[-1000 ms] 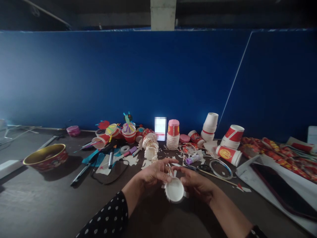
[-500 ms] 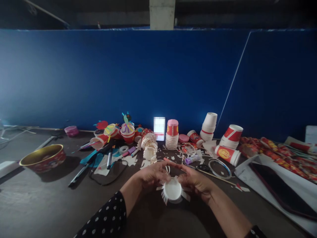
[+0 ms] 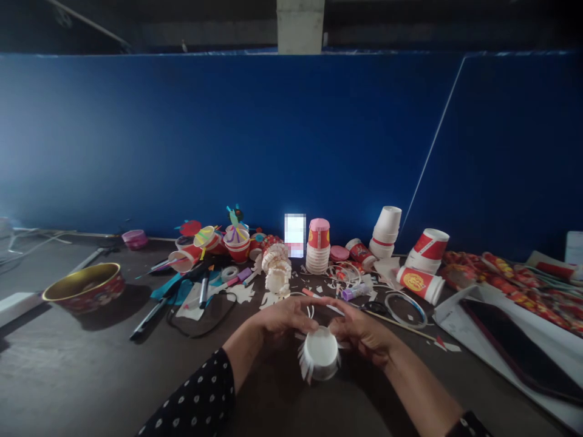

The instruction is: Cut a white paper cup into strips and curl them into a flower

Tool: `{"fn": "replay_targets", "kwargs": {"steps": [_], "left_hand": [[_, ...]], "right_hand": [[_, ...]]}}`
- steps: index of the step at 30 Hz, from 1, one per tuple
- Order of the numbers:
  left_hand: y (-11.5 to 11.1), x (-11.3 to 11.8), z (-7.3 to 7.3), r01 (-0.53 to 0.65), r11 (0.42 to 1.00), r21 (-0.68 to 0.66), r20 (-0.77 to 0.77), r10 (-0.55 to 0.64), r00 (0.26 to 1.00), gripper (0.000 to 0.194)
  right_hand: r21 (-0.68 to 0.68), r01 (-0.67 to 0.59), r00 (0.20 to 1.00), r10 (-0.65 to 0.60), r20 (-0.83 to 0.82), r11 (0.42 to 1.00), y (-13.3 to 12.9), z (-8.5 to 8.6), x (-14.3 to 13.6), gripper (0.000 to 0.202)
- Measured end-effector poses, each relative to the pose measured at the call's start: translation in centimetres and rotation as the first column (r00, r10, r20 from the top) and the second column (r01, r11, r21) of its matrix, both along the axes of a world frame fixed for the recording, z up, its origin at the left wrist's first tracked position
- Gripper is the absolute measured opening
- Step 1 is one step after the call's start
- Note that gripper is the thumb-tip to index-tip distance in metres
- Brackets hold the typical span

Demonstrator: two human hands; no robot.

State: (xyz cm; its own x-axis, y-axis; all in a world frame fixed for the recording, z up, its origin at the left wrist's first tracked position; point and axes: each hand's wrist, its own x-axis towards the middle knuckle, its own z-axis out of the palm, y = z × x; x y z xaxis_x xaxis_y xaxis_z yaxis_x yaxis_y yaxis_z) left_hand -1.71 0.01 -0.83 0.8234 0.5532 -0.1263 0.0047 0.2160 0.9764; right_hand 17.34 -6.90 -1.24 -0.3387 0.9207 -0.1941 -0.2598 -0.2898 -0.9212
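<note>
Head view, left hand: the left hand (image 3: 285, 317) comes in from 7 o'clock, its sleeve (image 3: 195, 400) dark with white dots. Fingers curl over the far rim of the white paper cup (image 3: 320, 353), thumb side pressed to its left flank; the grip is closed on the cup, not spread.
Head view, right hand: the right hand (image 3: 364, 331) enters from 5 o'clock and closes on the cup's right flank, fingers bent, fingertips meeting the left hand's over the top at 12 o'clock of the cup.
Head view, cup: held between both hands just above the dark table (image 3: 68, 376), at 6 o'clock of the frame. Its round white bottom faces the camera; the wall is cut into thin strips that hang and splay at its lower edge.
Head view, near the hands: at 12 o'clock lies a heap of white cut cups (image 3: 277, 270) amid paper scraps; at 1 o'clock a purple glue stick (image 3: 354, 293), black scissors (image 3: 371, 308) and a cut ring (image 3: 406, 309).
Head view, farther back: a stack of cups topped in pink and red (image 3: 318, 246) at 12 o'clock, a leaning white stack (image 3: 385, 232) and red-and-white cups (image 3: 421, 267) at 2 o'clock.
Head view, left side: decorated cups (image 3: 214, 240) at 11 o'clock, markers (image 3: 204, 288) and tape (image 3: 229, 274) below them, a gold-lined bowl (image 3: 84, 286) at 9 o'clock.
Head view, backdrop: a blue wall (image 3: 182, 133) behind the table.
</note>
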Motion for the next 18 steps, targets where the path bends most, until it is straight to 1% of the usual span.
{"fn": "replay_targets", "kwargs": {"steps": [4, 7, 10, 14, 18], "left_hand": [[0.01, 0.07, -0.05, 0.0, 1.0, 0.001, 0.026, 0.0, 1.0, 0.073], [0.05, 0.12, -0.18, -0.007, 0.999, -0.041, 0.037, 0.008, 0.999, 0.077], [0.13, 0.13, -0.29, 0.016, 0.995, -0.095, 0.063, -0.01, 0.998, 0.082], [0.08, 0.16, -0.27, 0.042, 0.993, -0.115, 0.114, -0.029, 0.993, 0.08], [-0.12, 0.24, -0.33, 0.064, 0.987, -0.147, 0.181, -0.037, 0.983, 0.08]], "right_hand": [[0.001, -0.011, 1.0, 0.011, -0.008, 1.0, 0.02, 0.07, -0.03, 0.078], [-0.012, -0.002, 1.0, 0.002, -0.002, 1.0, -0.07, 0.3, -0.04, 0.083], [0.002, 0.005, 1.0, -0.005, 0.003, 1.0, -0.15, 0.48, -0.03, 0.085], [0.012, -0.036, 0.999, 0.036, 0.009, 0.999, -0.11, 0.53, 0.01, 0.086], [0.024, -0.023, 1.0, 0.023, 0.004, 0.999, -0.03, 0.45, -0.01, 0.087]]}}
